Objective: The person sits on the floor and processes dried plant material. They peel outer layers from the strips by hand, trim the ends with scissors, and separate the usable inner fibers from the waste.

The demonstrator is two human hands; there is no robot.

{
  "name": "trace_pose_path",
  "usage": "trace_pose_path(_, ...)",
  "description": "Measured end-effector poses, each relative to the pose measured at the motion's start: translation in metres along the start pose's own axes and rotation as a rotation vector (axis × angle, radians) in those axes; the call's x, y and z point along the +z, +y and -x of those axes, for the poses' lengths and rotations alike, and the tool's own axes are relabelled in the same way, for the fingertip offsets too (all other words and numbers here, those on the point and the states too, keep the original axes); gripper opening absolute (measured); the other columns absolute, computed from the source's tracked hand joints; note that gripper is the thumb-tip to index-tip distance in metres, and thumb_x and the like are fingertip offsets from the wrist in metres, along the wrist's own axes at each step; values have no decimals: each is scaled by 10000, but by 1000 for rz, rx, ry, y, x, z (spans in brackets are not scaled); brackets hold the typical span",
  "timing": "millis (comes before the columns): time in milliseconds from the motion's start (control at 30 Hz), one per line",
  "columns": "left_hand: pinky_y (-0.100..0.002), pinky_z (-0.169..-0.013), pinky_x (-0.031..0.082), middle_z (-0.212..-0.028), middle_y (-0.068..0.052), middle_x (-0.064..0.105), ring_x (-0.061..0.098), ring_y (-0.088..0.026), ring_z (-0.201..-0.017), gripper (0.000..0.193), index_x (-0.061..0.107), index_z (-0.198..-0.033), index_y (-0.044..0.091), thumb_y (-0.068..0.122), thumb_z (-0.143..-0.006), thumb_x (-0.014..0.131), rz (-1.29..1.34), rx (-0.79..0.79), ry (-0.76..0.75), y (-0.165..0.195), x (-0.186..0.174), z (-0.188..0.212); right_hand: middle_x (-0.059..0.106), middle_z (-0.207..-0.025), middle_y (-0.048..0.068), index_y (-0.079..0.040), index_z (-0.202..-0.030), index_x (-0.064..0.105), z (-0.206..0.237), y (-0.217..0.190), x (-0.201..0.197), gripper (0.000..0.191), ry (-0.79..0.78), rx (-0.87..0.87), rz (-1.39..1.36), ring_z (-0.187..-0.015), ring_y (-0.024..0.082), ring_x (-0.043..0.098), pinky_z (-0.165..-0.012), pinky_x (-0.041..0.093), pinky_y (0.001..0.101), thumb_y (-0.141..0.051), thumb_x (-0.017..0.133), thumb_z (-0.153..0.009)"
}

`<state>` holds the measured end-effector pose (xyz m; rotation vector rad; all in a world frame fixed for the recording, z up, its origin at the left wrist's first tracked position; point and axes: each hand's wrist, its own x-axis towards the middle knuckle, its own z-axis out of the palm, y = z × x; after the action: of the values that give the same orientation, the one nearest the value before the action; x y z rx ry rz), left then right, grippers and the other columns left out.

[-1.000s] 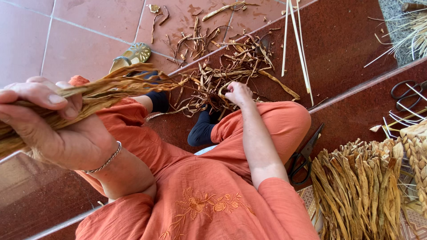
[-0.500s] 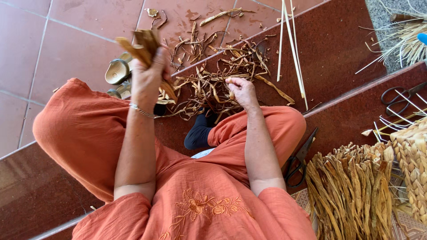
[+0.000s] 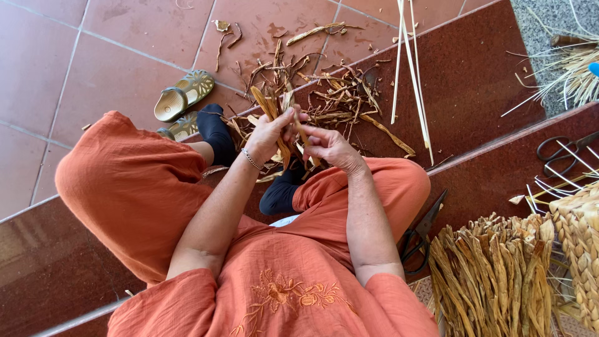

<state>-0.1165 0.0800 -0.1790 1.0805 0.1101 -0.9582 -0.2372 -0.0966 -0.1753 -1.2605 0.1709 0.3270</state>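
Lowered since half a second ago, the left hand (image 3: pixel 269 132) now grips one bunch of dried leaf strips (image 3: pixel 274 103) at frame centre, closed around it. Beside it, touching the bunch, the right hand (image 3: pixel 329 146) pinches a single strip. Two sandals (image 3: pixel 182 95) lie at upper left; one bundle of dried stalks (image 3: pixel 493 274) stands lower right.

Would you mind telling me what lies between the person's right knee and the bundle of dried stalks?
Black-handled scissors lie there on the step, in the head view.
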Motion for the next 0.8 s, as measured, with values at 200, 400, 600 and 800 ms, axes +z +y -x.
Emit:
trace_pose_path(200, -218, -482, 427, -844, -75, 758, 488, -51, -504, 136, 728, -1039, 31, 153, -977, 722, -113, 221, 192, 16, -14, 1, 784, -904, 8, -82, -1254, 678, -8, 23, -15, 365, 103, 158, 117, -767, 70, 721, -698, 620, 252, -35, 731, -896)
trace_pose_path(400, -218, -465, 412, -855, -90, 779, 485, -48, -494, 107, 724, -985, 34, 140, -997, 738, -69, 435, 307, 28, -50, 0, 750, -870, 5, -79, -1050, 797, -5, 40, -36, 165, 239, 170, 341, -755, 59, 635, -686, 535, 233, -136, 813, -896)
trace_pose_path(600, -226, -427, 400, -809, -90, 765, 478, -50, -449, 89, 685, -949, 72, 114, -966, 762, 59, 608, 421, 42, -70, -4, 734, -794, -12, -65, -964, 786, -6, 38, -34, 117, 258, 147, 308, -693, 30, 634, -631, 532, 206, -139, 817, -879)
trace_pose_path(800, -219, -426, 395, -773, -84, 751, 517, -66, -467, 95, 696, -970, 58, 83, -962, 788, 74, 589, 629, 50, -87, -11, 674, -728, -20, -29, -929, 768, 3, 25, -37, 109, 268, 72, 58, -571, 27, 534, -498, 434, 183, -134, 793, -917)
